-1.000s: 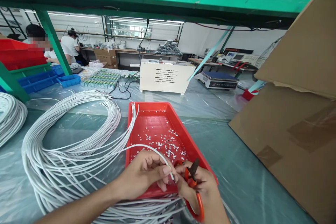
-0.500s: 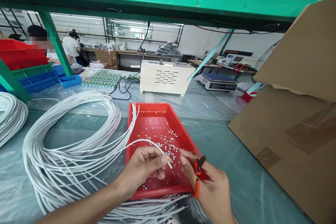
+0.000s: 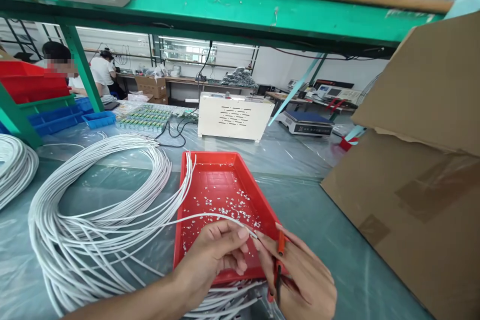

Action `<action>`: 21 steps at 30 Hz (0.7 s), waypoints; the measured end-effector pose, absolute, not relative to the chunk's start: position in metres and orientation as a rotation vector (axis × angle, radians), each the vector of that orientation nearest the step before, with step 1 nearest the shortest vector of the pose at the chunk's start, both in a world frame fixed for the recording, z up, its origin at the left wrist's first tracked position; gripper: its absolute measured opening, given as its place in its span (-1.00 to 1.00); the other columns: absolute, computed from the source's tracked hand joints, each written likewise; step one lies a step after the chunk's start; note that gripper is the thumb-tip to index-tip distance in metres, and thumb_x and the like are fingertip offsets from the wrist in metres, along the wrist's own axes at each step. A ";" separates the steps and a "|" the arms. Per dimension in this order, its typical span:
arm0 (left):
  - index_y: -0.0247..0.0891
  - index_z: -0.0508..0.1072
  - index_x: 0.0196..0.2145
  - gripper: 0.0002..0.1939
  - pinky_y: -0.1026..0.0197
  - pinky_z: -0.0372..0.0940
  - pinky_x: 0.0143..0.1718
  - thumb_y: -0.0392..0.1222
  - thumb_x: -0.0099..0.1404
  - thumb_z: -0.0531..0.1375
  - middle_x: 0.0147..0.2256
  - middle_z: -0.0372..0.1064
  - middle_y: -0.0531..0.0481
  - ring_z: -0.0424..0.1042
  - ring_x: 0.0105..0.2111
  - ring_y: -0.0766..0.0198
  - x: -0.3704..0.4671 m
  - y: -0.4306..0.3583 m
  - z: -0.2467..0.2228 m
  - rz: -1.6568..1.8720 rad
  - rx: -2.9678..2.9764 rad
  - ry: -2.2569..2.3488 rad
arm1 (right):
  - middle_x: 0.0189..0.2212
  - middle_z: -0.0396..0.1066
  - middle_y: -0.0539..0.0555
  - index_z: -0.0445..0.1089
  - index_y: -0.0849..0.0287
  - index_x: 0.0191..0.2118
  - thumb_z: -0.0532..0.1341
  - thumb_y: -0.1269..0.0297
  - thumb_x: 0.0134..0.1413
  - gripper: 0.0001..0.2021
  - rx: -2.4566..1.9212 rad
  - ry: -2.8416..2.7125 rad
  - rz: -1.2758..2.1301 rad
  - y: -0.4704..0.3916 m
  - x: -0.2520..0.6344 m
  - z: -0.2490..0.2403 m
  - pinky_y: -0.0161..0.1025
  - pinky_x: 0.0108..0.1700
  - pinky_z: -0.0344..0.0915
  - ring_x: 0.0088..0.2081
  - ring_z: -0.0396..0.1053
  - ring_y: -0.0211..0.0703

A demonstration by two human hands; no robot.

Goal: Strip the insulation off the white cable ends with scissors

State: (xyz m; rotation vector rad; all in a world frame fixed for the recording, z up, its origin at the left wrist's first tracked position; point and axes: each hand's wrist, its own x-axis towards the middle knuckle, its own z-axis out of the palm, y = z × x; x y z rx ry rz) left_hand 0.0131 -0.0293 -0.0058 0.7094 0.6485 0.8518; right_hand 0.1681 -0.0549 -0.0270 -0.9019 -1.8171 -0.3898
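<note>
My left hand (image 3: 225, 247) pinches a white cable (image 3: 210, 214) near its end, above the red tray (image 3: 247, 165). The thumb and index finger of my right hand (image 3: 300, 275) meet at the cable's tip. An orange-handled tool (image 3: 281, 243) with dark parts rests in my right hand, its working end hidden. Small white and silvery scraps (image 3: 225, 203) lie scattered in the tray. To the left, a large coil of white cables (image 3: 56, 210) spreads over the bench, with several cable ends on the tray's left rim.
More cable ends (image 3: 232, 300) lie below the tray's near edge. A cream metal box (image 3: 234, 117) and a scale (image 3: 305, 124) stand behind. Cardboard (image 3: 423, 200) rises at the right. A green shelf beam (image 3: 225, 2) crosses above. People (image 3: 103, 67) sit at the back left.
My right hand has moved left to the cable's tip, and its tool has turned. My left hand has moved slightly right and down with the cable. The view has tilted up slightly.
</note>
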 end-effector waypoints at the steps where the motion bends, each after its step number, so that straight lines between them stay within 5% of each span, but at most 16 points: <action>1: -0.38 0.40 -0.51 -0.78 0.40 0.16 -0.59 -0.14 0.06 0.29 -0.56 0.29 0.07 0.24 -0.66 0.49 0.015 -0.030 -0.004 0.851 0.691 0.665 | -0.45 0.53 0.02 0.42 0.19 -0.19 0.13 0.55 0.01 -0.75 -0.886 -1.854 -0.448 -0.055 0.171 -0.026 -0.16 -0.04 0.29 -0.46 0.46 -0.23; 6: -0.39 0.40 -0.59 -0.77 0.43 0.11 -0.56 -0.18 -0.03 0.34 -0.62 0.27 0.11 0.18 -0.65 0.53 0.023 -0.033 0.005 0.923 0.626 0.768 | -0.42 0.54 0.01 0.42 0.17 -0.13 0.15 0.50 0.01 -0.72 -0.887 -2.078 -0.663 -0.059 0.180 -0.020 -0.19 0.13 0.11 -0.42 0.47 -0.22; 12: -0.37 0.46 -0.55 -0.80 0.39 0.08 -0.50 -0.15 0.05 0.29 -0.61 0.32 0.07 0.21 -0.58 0.45 0.015 -0.036 0.007 0.946 0.805 0.778 | -0.43 0.52 0.00 0.39 0.06 -0.14 0.21 0.51 -0.03 -0.69 -0.941 -1.797 -0.141 -0.056 0.166 -0.022 -0.14 -0.20 0.36 -0.43 0.46 -0.16; 21: -0.35 0.47 -0.45 -0.79 0.34 0.14 -0.43 -0.11 0.13 0.22 -0.52 0.33 0.04 0.25 -0.49 0.37 -0.006 -0.031 0.003 0.944 1.098 0.767 | -0.57 0.41 0.01 0.42 0.20 -0.41 0.21 0.46 -0.04 -0.94 -0.985 -1.758 0.304 -0.060 0.150 -0.024 -0.37 -0.48 0.26 -0.55 0.34 -0.26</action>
